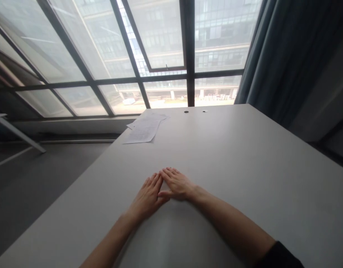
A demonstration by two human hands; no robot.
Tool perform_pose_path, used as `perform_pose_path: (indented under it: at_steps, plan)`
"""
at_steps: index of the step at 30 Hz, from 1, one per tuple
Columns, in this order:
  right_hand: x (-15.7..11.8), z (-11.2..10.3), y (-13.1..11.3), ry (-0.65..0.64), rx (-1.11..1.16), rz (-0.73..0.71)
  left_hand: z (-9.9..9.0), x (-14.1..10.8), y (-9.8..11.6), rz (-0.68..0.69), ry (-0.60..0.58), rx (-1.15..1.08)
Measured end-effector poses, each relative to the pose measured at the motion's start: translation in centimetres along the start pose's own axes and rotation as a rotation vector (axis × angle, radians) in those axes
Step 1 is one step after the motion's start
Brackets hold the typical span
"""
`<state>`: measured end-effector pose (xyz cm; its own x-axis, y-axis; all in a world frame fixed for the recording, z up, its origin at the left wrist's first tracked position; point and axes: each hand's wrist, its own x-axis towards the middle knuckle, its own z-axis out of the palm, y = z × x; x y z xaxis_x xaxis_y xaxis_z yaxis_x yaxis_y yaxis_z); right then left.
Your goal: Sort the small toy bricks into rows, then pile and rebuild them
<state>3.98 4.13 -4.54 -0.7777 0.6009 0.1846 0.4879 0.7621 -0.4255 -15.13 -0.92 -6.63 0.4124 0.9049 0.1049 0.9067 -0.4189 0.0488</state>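
My left hand [149,195] lies flat, palm down, on the white table [230,156], its fingers stretched out and away from me. Beside it my right hand [177,184] also rests flat with straight fingers. The two meet at the index fingertips and at the thumbs, framing a small patch of tabletop. Neither hand holds anything. Closest to them among loose objects are several printed paper sheets [145,130], overlapping near the table's far left edge and apart from both hands.
Two small round fittings, one dark [186,112] and one lighter [205,111], sit at the table's far edge. Beyond stand tall framed windows [163,37], one pane tilted. A dark curtain [269,56] hangs at right. Another table's white leg [22,134] is at left.
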Motion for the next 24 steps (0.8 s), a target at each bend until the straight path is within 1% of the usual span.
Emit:
perform_pose_path:
  at_steps: [2, 4, 6, 8, 11, 15, 17, 19, 21, 22, 24]
  plan:
    - [0.0, 0.2, -1.5, -0.021, 0.011, -0.102, -0.1, -2.5, -1.1, -0.035, 0.041, 0.031]
    - [-1.2, 0.0, -2.4, -0.032, -0.005, -0.159, -0.1, -4.4, -1.4, -0.028, 0.067, 0.053]
    - [-2.8, -0.2, -2.7, -0.054, -0.038, -0.151, -0.2, -5.5, -1.2, 0.003, 0.064, 0.066]
    - [-3.9, -0.1, -2.7, -0.067, -0.078, -0.101, -0.4, -5.7, -0.9, 0.026, 0.042, 0.070]
    - [-4.3, 0.7, -2.7, -0.046, -0.135, 0.004, -0.6, -4.5, -0.7, 0.004, 0.022, 0.078]
    - [-2.8, 2.2, -2.7, 0.000, -0.162, 0.142, -0.5, -1.5, -1.3, -0.050, 0.073, 0.106]
    - [-1.7, 2.7, -2.6, 0.017, -0.170, 0.210, -0.5, -0.1, -2.1, -0.124, 0.114, 0.115]
    - [-0.5, 2.8, -2.3, 0.030, -0.180, 0.264, -0.5, 0.9, -3.3, -0.242, 0.142, 0.119]
    - [0.7, 2.9, -1.9, 0.045, -0.187, 0.290, -0.6, 1.5, -4.7, -0.345, 0.121, 0.097]
    - [1.3, 2.8, -1.7, 0.048, -0.188, 0.291, -0.6, 1.6, -5.4, -0.374, 0.097, 0.079]
    - [2.5, 2.8, -1.4, 0.042, -0.182, 0.265, -0.7, 1.3, -6.3, -0.381, 0.043, 0.043]
